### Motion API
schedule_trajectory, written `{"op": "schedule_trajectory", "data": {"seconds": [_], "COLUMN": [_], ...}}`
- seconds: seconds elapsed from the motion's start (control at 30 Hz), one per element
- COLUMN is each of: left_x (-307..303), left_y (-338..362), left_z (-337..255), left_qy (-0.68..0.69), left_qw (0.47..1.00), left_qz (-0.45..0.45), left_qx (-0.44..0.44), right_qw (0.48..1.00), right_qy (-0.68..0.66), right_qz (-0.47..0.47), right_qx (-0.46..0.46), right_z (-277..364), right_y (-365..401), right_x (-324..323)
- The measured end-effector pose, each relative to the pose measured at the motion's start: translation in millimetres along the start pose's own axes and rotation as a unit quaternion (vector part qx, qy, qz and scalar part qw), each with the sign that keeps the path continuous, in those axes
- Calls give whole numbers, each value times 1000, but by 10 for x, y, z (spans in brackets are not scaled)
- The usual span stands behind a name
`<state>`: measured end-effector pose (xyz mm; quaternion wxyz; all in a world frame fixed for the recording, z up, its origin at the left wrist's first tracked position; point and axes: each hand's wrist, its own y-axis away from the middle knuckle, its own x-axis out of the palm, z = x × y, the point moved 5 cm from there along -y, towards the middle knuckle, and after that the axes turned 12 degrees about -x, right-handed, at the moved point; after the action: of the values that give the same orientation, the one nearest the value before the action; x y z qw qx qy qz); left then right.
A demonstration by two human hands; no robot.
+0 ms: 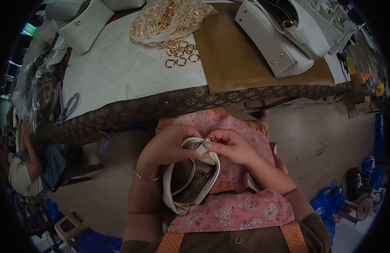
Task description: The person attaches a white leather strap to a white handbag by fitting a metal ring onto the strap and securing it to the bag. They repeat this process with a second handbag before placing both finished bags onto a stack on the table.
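A small white handbag rests open in my lap, its brown lining and an inner zip showing. My left hand is closed on the bag's far rim, the thumb over the edge. My right hand pinches a short white tab at that rim with thumb and forefinger. A gold ring sits at the tab, by the right fingertips. Another gold ring hangs at the near end of the bag. The fingers partly hide how the tab and ring join.
On the table ahead lie a plastic bag of gold rings, several loose rings and white handbags. Scissors lie at the left table edge. Another person sits at left. A beige stool and blue plastic bags are on the floor.
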<state>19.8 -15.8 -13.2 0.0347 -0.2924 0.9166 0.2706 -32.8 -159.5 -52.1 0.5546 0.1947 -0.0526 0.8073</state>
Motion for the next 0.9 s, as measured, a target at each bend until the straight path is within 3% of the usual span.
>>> {"op": "schedule_trajectory", "data": {"seconds": [0.27, 0.37, 0.43, 0.47, 0.53, 0.63, 0.83, 0.9], "left_x": [-7, -3, -1, -3, -8, -5, -33, -32], "left_y": [-1, -19, -31, -38, -54, -69, -79, -67], "left_z": [-42, -5, 20, 11, 7, 23, 62, 75], "left_qy": [-17, 10, 28, 18, 7, 16, 83, 110], "left_qw": [1000, 1000, 999, 1000, 999, 998, 995, 992], "left_qz": [-1, 11, 16, 15, 15, 35, 53, 53], "left_qx": [-2, 5, 7, 19, 32, 40, 17, -11], "right_qw": [1000, 996, 962, 962, 903, 892, 943, 932], "right_qy": [-2, 23, 197, 197, 344, 347, 270, 286], "right_qz": [-4, -34, -35, -35, -26, -28, -30, -32], "right_qx": [-16, -81, -185, -184, -254, -288, -193, -219], "right_z": [33, 66, 217, 253, 402, 414, 268, 291], "right_y": [28, 13, 13, 13, 33, 36, -10, -13], "right_x": [7, 35, 55, 75, 150, 200, 87, 118]}}
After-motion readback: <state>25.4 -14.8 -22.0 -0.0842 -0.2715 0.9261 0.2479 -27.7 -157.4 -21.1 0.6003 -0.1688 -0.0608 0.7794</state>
